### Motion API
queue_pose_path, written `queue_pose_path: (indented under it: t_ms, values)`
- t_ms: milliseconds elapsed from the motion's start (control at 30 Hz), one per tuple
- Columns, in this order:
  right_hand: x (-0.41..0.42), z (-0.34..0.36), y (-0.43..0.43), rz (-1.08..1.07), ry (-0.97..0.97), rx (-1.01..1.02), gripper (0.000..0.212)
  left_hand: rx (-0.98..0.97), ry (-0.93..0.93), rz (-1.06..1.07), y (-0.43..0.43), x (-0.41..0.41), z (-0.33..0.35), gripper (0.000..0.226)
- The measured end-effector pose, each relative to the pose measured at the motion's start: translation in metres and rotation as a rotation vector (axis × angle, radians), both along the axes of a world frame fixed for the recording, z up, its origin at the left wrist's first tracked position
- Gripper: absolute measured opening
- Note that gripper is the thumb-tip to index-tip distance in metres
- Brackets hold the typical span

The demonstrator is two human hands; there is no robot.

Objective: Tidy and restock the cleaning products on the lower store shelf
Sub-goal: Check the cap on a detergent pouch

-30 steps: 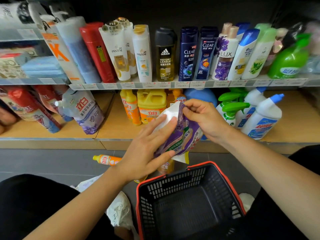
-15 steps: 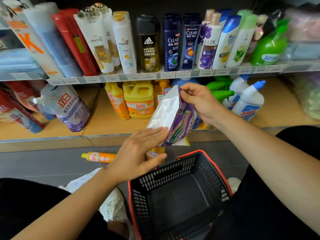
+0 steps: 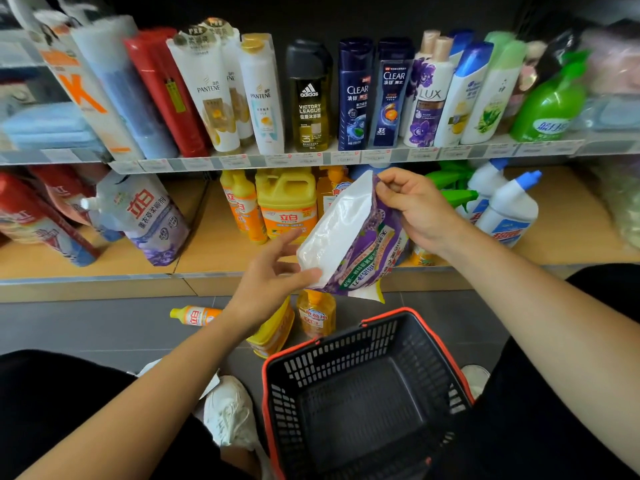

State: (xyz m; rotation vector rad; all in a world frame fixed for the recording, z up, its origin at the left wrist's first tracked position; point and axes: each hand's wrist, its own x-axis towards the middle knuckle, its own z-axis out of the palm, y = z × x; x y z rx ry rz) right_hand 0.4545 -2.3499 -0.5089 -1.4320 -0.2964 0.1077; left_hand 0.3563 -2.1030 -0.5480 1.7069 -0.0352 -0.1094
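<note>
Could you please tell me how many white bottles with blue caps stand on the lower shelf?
2: the front bottle right of the right hand, and the rear bottle behind it to its left. Others may be hidden behind them.

The left hand (image 3: pixel 266 289) and right hand (image 3: pixel 420 211) were bare, as were both forearms. Black clothing (image 3: pixel 52 410) covered both legs. On the feet were 2 white shoes, the left sneaker (image 3: pixel 230 415) laced, the right shoe (image 3: pixel 476 375) barely showing.

Shelf price labels (image 3: pixel 294 158) blur unreadable; basket (image 3: pixel 346 344) cut off below.
</note>
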Motion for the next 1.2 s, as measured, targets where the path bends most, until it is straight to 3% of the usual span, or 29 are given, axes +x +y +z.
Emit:
queue_pose_path:
  t_ms: [133, 267, 367, 600, 833, 1000, 1100, 1200]
  values:
    - [-0.003, 0.000, 0.002, 0.055, -0.008, 0.001, 0.016, 0.071, -0.100, -0.138, -0.001, 0.000, -0.005, 0.052]
    - [-0.006, -0.001, 0.005, 0.114, -0.008, -0.050, 0.016, 0.064, -0.097, -0.023, -0.007, 0.000, -0.004, 0.012]
    - [-0.009, -0.002, 0.007, 0.158, -0.005, -0.068, 0.018, 0.112, -0.090, 0.012, -0.011, -0.002, -0.002, 0.022]
    - [-0.014, -0.005, 0.013, 0.284, -0.049, -0.167, 0.015, 0.206, -0.025, 0.023, -0.014, -0.010, 0.010, 0.079]
    - [-0.016, -0.006, 0.018, 0.242, -0.080, -0.256, 0.021, 0.268, 0.067, -0.054, -0.011, -0.011, 0.013, 0.075]
    - [-0.012, -0.003, 0.016, 0.005, -0.032, -0.143, 0.015, 0.083, 0.055, -0.164, -0.006, -0.015, 0.012, 0.034]
    - [-0.009, 0.006, 0.009, -0.127, 0.007, -0.080, 0.013, 0.007, 0.029, -0.238, 0.002, -0.018, 0.010, 0.048]
    - [-0.007, 0.014, 0.005, -0.208, 0.055, -0.024, 0.015, 0.166, -0.102, -0.196, 0.000, -0.021, 0.004, 0.068]
